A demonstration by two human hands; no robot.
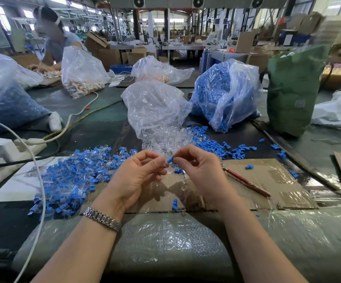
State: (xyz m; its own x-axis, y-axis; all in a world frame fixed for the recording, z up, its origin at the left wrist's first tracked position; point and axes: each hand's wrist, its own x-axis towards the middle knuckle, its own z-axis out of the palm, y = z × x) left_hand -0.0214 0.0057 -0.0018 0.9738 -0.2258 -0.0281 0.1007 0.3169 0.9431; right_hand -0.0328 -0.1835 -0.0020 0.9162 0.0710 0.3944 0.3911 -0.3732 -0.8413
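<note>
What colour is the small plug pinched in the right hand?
Blue; the plug shows best in the head view.

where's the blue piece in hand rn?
Head view, centre: blue piece pinched by the right hand, beside the clear piece in the left hand, above the cardboard.

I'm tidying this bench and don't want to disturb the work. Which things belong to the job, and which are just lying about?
In the job: blue piece in the right hand, clear piece in the left hand, clear-piece bag, blue-piece bag, finished pile.
Lying about: red pen, power strip, green bag.
</note>
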